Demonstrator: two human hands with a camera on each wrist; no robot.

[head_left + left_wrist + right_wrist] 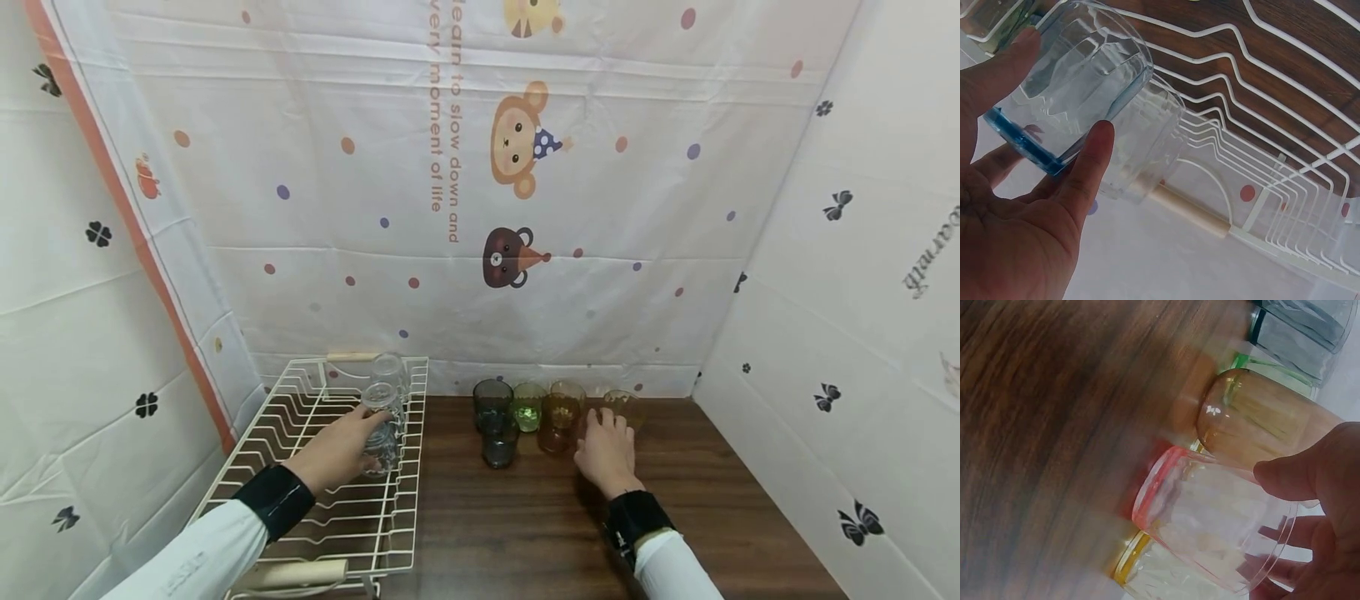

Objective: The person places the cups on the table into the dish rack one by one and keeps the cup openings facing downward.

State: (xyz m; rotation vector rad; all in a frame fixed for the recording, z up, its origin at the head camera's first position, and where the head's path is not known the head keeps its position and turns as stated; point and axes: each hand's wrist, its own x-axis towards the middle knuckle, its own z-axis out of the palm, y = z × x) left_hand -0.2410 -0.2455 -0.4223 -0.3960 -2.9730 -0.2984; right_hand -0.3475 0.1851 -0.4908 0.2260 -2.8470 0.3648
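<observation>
Gripping with my left hand (341,450), I hold a blue-bottomed clear glass (1069,87) over the white wire rack (300,433); thumb and fingers curl round its wall, the thumb (1088,169) lying along the side near the base. Just behind it a second clear glass (1147,147) stands in the rack, touching or nearly touching the one I hold. The rack sits at the left end of the dark wooden bench (525,533), with a pale wooden handle (1188,209) at its far rim.

My right hand (606,454) closes its grip round a clear glass with a pink base (1210,525), thumb (1297,472) on one side and fingers showing through the wall on the other. Beside it lies a yellow-based glass (1147,572), and behind it an amber glass (1260,422), a green glass (528,407) and two dark grey glasses (495,421), all clustered close together on the bench in front of the patterned backdrop (517,150).
</observation>
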